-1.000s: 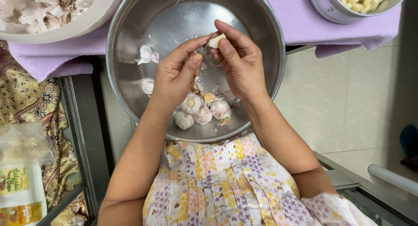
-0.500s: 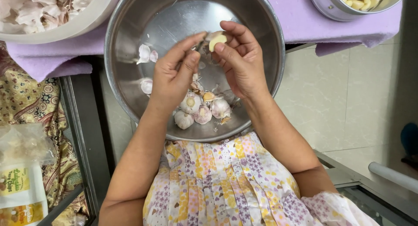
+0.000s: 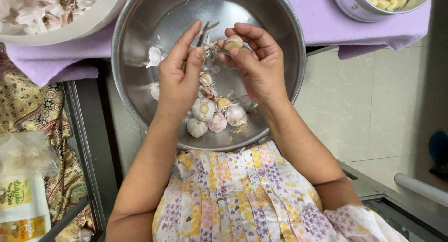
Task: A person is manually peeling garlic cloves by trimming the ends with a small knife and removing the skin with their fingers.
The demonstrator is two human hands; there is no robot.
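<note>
Right hand [image 3: 259, 67] pinches a peeled garlic clove [image 3: 233, 41] at its fingertips, above the steel bowl [image 3: 140, 83]. Left hand [image 3: 179, 74] has fingers narrowed on a knife [image 3: 204, 31] and a bit of papery skin. Unpeeled garlic bulbs [image 3: 212, 116] sit at the bowl's near side. White bowl of peels [image 3: 51, 9] top left, small pot of peeled cloves [image 3: 387, 2] top right, both on purple cloth [image 3: 322, 23].

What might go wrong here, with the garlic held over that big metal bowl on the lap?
The peeled clove sits only at the right hand's fingertips, so it may slip back among the unpeeled bulbs. The steel bowl seems to rest partly on the lap, partly against the purple cloth; a knee shift could tip it. The left hand holds loose skin that may scatter.
</note>
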